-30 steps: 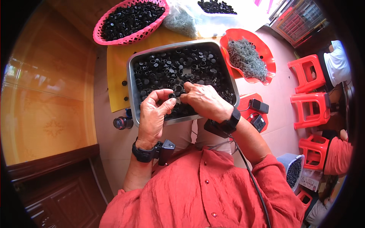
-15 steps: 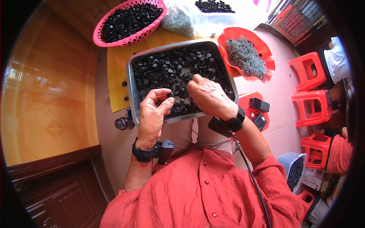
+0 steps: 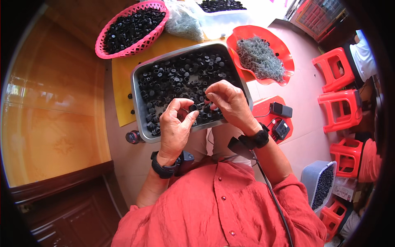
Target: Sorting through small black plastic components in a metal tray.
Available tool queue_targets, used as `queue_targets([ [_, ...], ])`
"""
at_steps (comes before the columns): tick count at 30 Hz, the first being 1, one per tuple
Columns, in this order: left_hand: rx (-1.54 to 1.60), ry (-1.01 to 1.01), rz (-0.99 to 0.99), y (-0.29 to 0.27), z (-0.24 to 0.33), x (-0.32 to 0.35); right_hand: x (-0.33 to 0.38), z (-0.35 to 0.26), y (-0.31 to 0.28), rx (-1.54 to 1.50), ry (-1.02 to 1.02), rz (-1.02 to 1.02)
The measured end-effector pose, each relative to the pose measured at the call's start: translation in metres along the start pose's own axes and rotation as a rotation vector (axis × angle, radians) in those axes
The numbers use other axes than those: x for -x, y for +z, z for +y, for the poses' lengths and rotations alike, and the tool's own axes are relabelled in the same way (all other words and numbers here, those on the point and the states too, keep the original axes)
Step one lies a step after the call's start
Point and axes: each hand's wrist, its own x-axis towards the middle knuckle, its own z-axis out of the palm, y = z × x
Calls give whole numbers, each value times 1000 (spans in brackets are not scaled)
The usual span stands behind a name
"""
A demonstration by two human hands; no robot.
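A metal tray point(image 3: 136, 108) over my lap is spread with many small round black plastic caps point(image 3: 166, 76), some ring-shaped. Above its near half, my left hand point(image 3: 176, 127) pinches one small black cap point(image 3: 193, 108) between thumb and fingertips. Close to the right of it, my right hand point(image 3: 231, 103) hangs over the tray with thumb and fingers drawn together. Whatever lies between those fingertips is too small and hidden to make out.
Beyond the tray sit a pink basket point(image 3: 164, 25) of black parts, a clear bag point(image 3: 181, 24) and a white bin point(image 3: 224, 22). A red scalloped bowl point(image 3: 284, 53) holds thin greyish pieces. Right are red stools point(image 3: 335, 68), seated people and a tub point(image 3: 308, 177). Electronic boxes point(image 3: 281, 110) rest on a red stool.
My right hand has lifted from the caps in the tray and turned toward my left hand. The left hand, still pinching the cap, has shifted slightly right. The view has moved a little.
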Motion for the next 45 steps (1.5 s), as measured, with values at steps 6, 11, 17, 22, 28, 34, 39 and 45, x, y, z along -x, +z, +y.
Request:
queue_targets([
  [6,534,-343,-154,-1,4,-9,0,-2,-8,-144,76,62],
  [11,503,-319,-164,7,15,-12,2,-4,-10,-241,152,62],
  [17,509,-234,-186,13,10,-16,5,-10,-10,-64,41,-37],
  [22,466,-211,-201,13,11,-16,8,-15,-10,22,2,-45],
  [28,454,-209,-219,8,13,-11,13,-17,-8,76,-59,-63],
  [34,812,-329,-246,8,15,-11,16,-12,-5,-112,-80,5],
  [39,880,-462,-343,3,17,-12,21,-17,-1,-293,-71,32],
  [45,899,-479,-230,-2,11,-10,24,-21,-8,-394,79,82],
])
